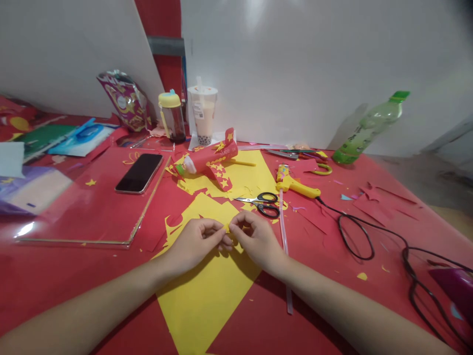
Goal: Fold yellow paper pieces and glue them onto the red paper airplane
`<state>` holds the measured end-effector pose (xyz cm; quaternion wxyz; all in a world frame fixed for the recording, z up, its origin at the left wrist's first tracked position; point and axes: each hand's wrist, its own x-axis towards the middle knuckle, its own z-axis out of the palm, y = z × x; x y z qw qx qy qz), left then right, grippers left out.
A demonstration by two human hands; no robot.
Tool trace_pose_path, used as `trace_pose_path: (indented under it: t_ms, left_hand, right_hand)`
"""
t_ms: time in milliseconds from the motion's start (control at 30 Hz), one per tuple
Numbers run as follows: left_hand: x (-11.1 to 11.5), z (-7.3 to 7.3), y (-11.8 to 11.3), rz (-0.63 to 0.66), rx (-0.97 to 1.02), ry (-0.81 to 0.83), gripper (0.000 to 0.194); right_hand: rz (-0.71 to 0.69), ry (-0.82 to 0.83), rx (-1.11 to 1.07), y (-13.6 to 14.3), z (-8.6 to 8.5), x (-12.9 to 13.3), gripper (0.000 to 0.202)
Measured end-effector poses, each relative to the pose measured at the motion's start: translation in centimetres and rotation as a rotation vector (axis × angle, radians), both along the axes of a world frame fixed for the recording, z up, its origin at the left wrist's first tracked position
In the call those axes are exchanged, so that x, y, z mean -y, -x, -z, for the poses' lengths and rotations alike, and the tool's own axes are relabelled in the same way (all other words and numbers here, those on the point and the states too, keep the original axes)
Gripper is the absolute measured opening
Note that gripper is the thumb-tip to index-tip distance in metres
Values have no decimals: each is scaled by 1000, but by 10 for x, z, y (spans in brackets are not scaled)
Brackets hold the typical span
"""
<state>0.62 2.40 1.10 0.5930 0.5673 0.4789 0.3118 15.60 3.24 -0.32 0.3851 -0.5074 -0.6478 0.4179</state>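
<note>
Over a sheet of yellow paper (207, 308), my left hand (201, 242) and my right hand (256, 239) meet fingertip to fingertip. Both pinch a small yellow paper piece (227, 228) whose shape is mostly hidden by the fingers. Just beyond my right hand lie scissors (260, 199) with black handles, blades parted slightly. A red paper-covered rocket or plane model (212, 160) with yellow stars rests on more yellow paper farther back. To the right of the scissors is a yellow glue gun (297, 187), and a clear glue stick (284, 236) runs down beside my right wrist.
A phone (139, 172) lies on a clear plastic sheet (84, 207) at left. Along the wall stand a snack bag (127, 103), a yellow-lidded bottle (172, 116), a bubble tea cup (204, 116) and a leaning green bottle (369, 130). A black cord (384, 229) loops at right among paper scraps.
</note>
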Motion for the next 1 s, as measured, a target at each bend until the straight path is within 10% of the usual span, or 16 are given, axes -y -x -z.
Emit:
trace_pose_path:
  t_ms: [1000]
  left_hand:
    - [-1,-3,1,51,-67,-67,25]
  right_hand:
    - [-47,-133,93,-2,0,4,13]
